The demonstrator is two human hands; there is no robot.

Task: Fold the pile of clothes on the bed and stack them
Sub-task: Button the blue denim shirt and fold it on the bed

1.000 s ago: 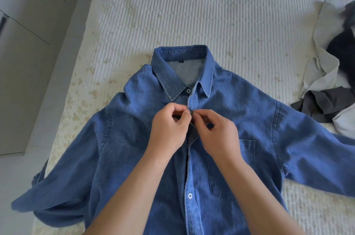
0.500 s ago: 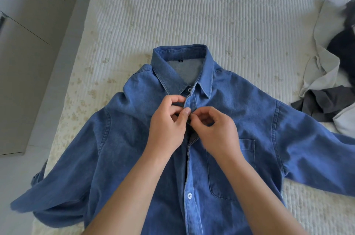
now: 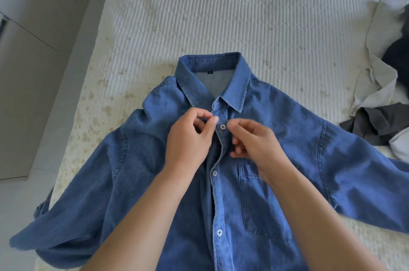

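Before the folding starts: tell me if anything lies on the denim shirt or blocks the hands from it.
Nothing visible does. The left hand pinches the placket of the denim shirt, the right hand hovers beside it, and the pile of clothes lies clear at the right.

Soft daylight is filling the room pretty evenly, leaving just faint shadows under the hands on the shirt [image 3: 155, 160]. The wide lens is bending the bed [image 3: 221, 16] edges outward, and the clothes pile [image 3: 387, 93] at right is blurring a bit.
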